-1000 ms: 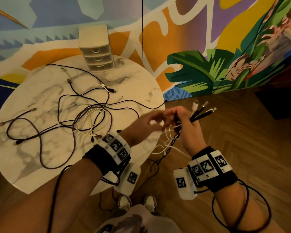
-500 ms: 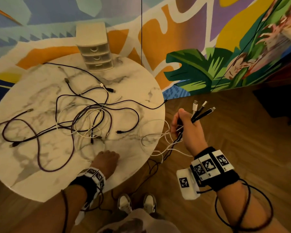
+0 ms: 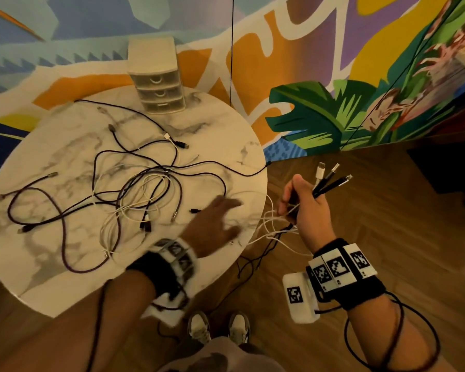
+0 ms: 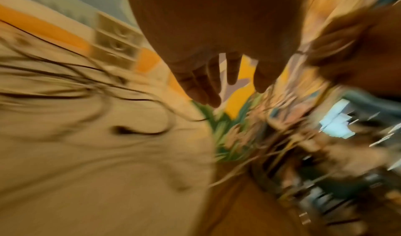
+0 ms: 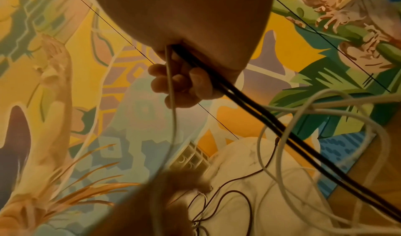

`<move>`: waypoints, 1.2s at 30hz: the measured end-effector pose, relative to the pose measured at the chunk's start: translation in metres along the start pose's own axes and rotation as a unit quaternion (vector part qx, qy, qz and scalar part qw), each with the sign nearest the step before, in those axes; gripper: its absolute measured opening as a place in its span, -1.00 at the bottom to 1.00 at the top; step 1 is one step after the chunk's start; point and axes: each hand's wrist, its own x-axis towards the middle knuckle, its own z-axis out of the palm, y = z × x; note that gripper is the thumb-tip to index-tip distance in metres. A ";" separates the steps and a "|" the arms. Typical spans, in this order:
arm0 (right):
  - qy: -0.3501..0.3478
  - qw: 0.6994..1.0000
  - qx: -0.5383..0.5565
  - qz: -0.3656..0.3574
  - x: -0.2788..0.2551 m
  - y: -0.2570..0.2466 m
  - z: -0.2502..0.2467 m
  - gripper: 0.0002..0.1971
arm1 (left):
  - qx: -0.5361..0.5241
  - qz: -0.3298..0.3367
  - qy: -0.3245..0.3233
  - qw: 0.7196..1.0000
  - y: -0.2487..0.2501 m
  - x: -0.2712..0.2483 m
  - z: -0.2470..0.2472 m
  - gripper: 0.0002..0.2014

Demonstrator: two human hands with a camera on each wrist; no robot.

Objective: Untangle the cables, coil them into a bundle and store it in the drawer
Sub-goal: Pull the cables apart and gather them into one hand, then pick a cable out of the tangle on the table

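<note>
Marble table [image 3: 51,264]: tangled cables [image 3: 134,200], drawer unit [image 3: 157,84]

Round marble table [image 3: 51,267] against colourful mural wall [image 3: 320,49]; herringbone wood floor [image 3: 387,210]; warm dim light.

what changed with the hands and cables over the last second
The left hand let go of the cable ends, dropped to the table's near edge, then swung right toward the white cables by the rim, fingers spread, holding nothing. The right hand kept gripping the cable ends; the tangle and drawer unit stayed put.
</note>
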 end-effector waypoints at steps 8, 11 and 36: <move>0.034 0.997 -0.046 -0.060 -0.002 0.000 -0.037 -0.55 | -0.025 0.088 -0.066 0.994 0.092 0.050 -0.017 -0.78; 0.030 0.991 -0.100 -0.087 -0.004 0.003 -0.044 -0.59 | -0.013 0.100 0.105 0.989 0.097 0.073 -0.044 -0.77; 0.107 0.977 -0.183 0.018 -0.011 0.062 -0.072 -0.41 | 0.097 -0.353 0.098 0.925 -0.084 0.030 -0.005 -0.53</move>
